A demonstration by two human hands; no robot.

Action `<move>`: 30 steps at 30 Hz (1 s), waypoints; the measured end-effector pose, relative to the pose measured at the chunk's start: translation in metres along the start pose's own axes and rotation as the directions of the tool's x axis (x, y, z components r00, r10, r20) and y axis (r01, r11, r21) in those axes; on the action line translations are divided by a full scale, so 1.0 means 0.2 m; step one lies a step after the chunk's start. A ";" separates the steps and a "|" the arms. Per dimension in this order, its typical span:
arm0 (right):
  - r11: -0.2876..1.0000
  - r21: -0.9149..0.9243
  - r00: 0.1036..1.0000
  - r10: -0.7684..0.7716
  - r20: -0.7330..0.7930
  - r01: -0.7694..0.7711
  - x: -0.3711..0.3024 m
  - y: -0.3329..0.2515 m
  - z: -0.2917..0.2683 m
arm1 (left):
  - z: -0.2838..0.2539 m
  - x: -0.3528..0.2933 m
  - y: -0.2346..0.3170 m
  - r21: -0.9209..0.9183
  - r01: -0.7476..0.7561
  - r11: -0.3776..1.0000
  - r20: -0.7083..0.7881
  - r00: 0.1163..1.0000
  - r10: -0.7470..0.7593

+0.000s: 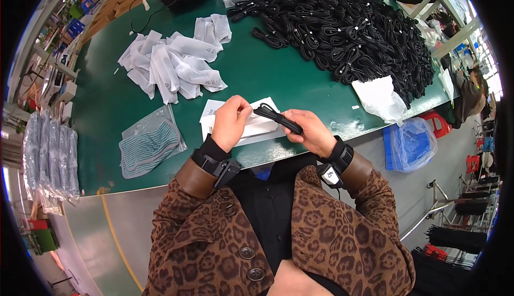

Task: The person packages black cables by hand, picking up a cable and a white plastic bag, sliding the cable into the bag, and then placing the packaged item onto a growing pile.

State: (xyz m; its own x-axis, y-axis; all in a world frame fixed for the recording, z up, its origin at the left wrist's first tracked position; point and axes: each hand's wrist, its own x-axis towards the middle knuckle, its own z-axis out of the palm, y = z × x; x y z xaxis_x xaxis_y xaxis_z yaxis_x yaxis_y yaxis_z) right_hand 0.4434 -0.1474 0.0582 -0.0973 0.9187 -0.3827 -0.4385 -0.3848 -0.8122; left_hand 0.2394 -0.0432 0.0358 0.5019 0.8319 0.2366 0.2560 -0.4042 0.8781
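Observation:
In my right hand (310, 130) is a folded bundle of black cable (277, 117), gripped between thumb and fingers, its looped end pointing left. My left hand (231, 122) is closed in a pinch at the upper left edge of a white plastic bag (261, 127), close to the cable's loops. Beneath the bag, white printed sheets (210, 109) lie on the green table near its front edge. How much of the bag's edge sits in the left fingers is partly hidden.
A large heap of black cable bundles (342, 33) covers the table's far right. White pouches (176, 63) are piled left of centre. Nearer lies a clear bag with striped cloth (150, 143). Another white bag (380, 98) rests at the right edge, above a blue, plastic-lined bin (409, 146).

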 end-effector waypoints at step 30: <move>0.184 -0.762 0.638 -0.684 0.355 0.621 0.12 -0.20 0.17 | -0.14 0.19 0.23 -0.123 -0.180 0.976 0.044 0.981 0.187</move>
State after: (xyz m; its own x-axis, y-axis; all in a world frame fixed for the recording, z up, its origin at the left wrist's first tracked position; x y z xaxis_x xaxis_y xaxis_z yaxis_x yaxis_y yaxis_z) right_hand 0.4287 -0.1062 0.0968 -0.0792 0.8805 0.4674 0.5401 0.4320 -0.7222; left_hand 0.2467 -0.0183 0.0966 0.5766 0.7242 0.3783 0.0579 -0.4980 0.8652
